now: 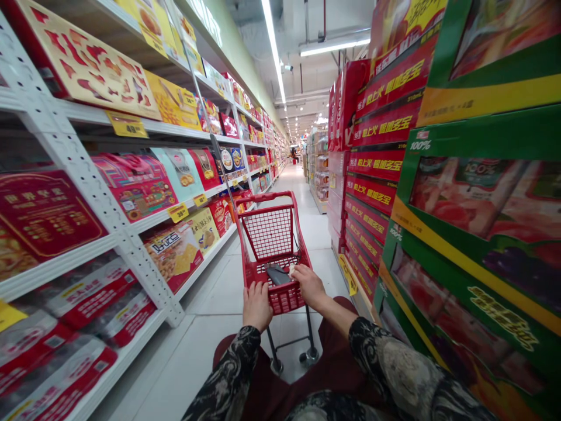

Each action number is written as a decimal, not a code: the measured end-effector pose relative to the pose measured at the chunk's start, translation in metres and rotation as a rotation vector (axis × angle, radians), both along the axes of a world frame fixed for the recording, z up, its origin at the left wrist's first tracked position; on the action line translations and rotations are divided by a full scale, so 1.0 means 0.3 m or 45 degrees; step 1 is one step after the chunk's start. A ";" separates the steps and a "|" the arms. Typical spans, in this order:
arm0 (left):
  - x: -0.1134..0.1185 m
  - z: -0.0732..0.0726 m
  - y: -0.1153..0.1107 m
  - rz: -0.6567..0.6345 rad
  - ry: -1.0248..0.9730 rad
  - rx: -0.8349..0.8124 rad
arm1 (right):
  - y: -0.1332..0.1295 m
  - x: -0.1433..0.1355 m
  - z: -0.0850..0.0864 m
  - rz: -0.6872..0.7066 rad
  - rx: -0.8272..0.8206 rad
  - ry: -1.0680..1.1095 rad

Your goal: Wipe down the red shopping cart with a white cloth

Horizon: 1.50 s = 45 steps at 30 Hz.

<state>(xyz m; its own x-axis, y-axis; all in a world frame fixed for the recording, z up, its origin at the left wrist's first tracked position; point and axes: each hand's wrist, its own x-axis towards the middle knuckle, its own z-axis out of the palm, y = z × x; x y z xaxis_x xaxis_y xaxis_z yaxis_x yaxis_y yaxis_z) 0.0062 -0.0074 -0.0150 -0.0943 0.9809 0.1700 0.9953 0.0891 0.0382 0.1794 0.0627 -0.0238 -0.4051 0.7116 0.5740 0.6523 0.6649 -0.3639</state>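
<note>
A red shopping cart point(268, 234) stands directly in front of me in the aisle. My left hand point(257, 305) is wrapped over the near left part of its rim, fingers bent on the red plastic. At the near right corner, my right hand point(309, 285) is closed around something small and whitish point(292, 269), too small to name. A dark grey flat object point(277, 274) lies in the upper part of the cart, between my hands. A thin dark cord runs near the cart's right side.
White shelves point(118, 240) with boxed foods line the left. Stacked red cartons point(374, 193) and green juice cartons point(477, 234) rise close on the right. The tiled aisle point(302, 187) runs ahead, with a distant person point(294, 155) far off.
</note>
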 end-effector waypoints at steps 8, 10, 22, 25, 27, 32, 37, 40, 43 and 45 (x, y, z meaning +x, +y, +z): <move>-0.005 0.013 -0.006 0.001 0.002 -0.005 | -0.005 -0.002 0.004 0.051 0.012 0.014; -0.004 0.013 -0.007 -0.005 -0.003 -0.011 | 0.006 0.005 -0.003 0.053 0.015 0.033; 0.001 0.012 -0.001 0.001 -0.004 -0.018 | -0.020 -0.021 0.014 0.070 -0.007 0.014; -0.003 0.005 -0.001 0.002 0.005 -0.016 | -0.022 -0.020 0.022 0.090 -0.014 0.003; -0.003 0.003 -0.001 0.006 0.009 -0.014 | -0.018 -0.016 0.020 0.093 -0.017 -0.002; 0.004 0.007 0.001 0.016 0.001 -0.008 | -0.013 -0.027 0.006 0.072 -0.008 0.020; 0.006 0.010 0.001 0.028 -0.001 -0.012 | -0.039 -0.078 -0.002 0.087 0.018 0.001; 0.006 0.008 -0.002 0.015 0.002 -0.003 | -0.049 -0.102 -0.007 0.096 0.013 -0.026; 0.006 0.005 -0.004 0.006 0.002 -0.002 | -0.048 -0.104 -0.009 0.123 0.019 -0.039; 0.007 0.003 -0.005 0.001 0.000 0.000 | -0.047 -0.098 -0.005 0.135 0.028 -0.035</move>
<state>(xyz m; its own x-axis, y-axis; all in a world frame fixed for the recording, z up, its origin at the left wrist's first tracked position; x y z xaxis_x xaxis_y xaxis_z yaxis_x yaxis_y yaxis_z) 0.0082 -0.0087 -0.0140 -0.0947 0.9809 0.1701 0.9953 0.0895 0.0383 0.1501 0.0486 -0.0253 -0.4932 0.6514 0.5765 0.5873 0.7383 -0.3317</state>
